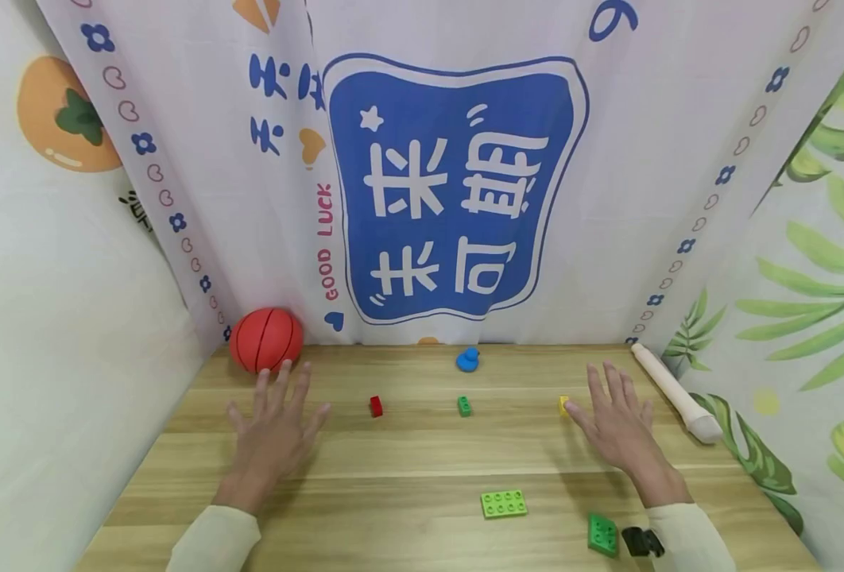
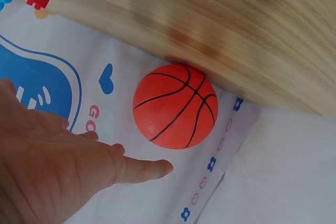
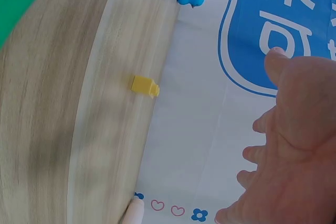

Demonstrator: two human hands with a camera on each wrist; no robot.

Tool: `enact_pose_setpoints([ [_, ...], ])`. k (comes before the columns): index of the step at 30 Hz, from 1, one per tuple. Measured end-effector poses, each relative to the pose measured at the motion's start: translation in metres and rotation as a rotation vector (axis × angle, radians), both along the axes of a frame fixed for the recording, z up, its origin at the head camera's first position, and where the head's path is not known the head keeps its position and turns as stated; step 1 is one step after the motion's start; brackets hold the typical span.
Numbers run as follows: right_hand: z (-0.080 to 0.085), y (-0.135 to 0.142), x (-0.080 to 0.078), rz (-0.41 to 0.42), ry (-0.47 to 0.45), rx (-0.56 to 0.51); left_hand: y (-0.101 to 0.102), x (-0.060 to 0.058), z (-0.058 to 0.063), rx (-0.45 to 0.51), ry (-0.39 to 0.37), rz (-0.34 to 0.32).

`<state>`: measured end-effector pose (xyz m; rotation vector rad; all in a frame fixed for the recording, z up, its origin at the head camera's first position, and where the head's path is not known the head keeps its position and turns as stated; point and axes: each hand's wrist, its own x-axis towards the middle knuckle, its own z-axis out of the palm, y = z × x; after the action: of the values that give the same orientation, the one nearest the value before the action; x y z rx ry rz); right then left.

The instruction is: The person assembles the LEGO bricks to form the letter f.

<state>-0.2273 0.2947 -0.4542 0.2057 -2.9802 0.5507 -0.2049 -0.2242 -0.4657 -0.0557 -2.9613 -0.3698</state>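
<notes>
My left hand [image 1: 276,429] is held over the left of the table with its fingers spread, holding nothing. Just beyond its fingertips lies a red toy basketball [image 1: 266,340], also plain in the left wrist view [image 2: 176,107]. On the right, my right hand [image 1: 618,421] is spread likewise, with nothing in it. Its thumb partly overlaps a small yellow toy brick [image 1: 563,406] in the head view; the right wrist view shows that brick [image 3: 144,85] apart from the hand. Between the hands stand a small red brick [image 1: 376,407] and a small green brick [image 1: 464,406].
A blue toy duck [image 1: 468,360] sits near the back edge. Nearer are a light green brick plate [image 1: 504,504] and a darker green square brick [image 1: 602,535], beside a black clip [image 1: 642,542] at the right sleeve. A whitish microphone-shaped object [image 1: 678,395] lies along the right edge.
</notes>
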Motion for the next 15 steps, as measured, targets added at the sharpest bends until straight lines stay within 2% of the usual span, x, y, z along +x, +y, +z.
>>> enact_pose_setpoints([
  [7, 0.002, -0.002, 0.002, 0.013, 0.014, -0.017, 0.005, 0.004, 0.001, 0.000, 0.016, -0.011],
  [11, 0.001, 0.003, 0.006, 0.051, 0.033, -0.065, 0.008, 0.005, -0.002, 0.005, 0.022, -0.031],
  [13, -0.001, 0.009, 0.007, 0.077, 0.039, -0.081, 0.011, 0.002, -0.007, 0.052, 0.022, -0.071],
  [15, -0.004, 0.017, 0.007, 0.091, 0.007, -0.109, 0.014, -0.003, -0.014, 0.139, 0.000, -0.120],
])
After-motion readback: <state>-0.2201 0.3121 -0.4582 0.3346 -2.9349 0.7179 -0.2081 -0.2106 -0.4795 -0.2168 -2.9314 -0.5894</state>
